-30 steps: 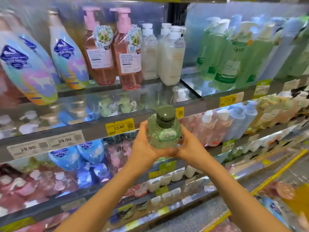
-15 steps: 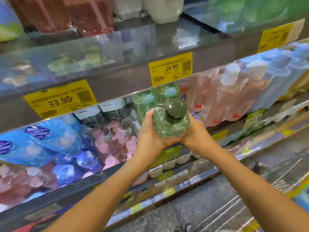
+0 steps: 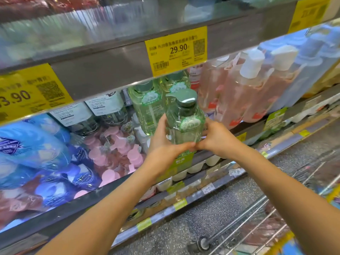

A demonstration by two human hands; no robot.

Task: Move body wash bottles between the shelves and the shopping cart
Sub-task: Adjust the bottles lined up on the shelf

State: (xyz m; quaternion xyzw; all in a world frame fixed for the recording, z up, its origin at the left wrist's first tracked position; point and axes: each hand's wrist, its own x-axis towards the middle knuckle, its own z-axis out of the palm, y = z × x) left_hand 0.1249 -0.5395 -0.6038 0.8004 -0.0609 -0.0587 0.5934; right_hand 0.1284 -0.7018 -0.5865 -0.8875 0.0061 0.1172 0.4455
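Supermarket shelves (image 3: 114, 69) carry a yellow tag (image 3: 177, 50) reading 29.90 at twelve o'clock. Below it, left hand (image 3: 162, 142) and right hand (image 3: 214, 138) both grip a green body wash bottle (image 3: 185, 124) (label unreadable).

Background: grey metal shelf edge (image 3: 114, 70) across upper frame, yellow price tags (image 3: 177, 50) (one reads 29.90); speckled grey floor (image 3: 184, 229) at lower centre.

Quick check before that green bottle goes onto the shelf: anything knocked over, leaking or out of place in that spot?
Nothing stands out. The green body wash bottle, held by the left hand and right hand, is upright and capped. The matching green bottles behind stand upright; no spill shows, though blur hides fine detail.
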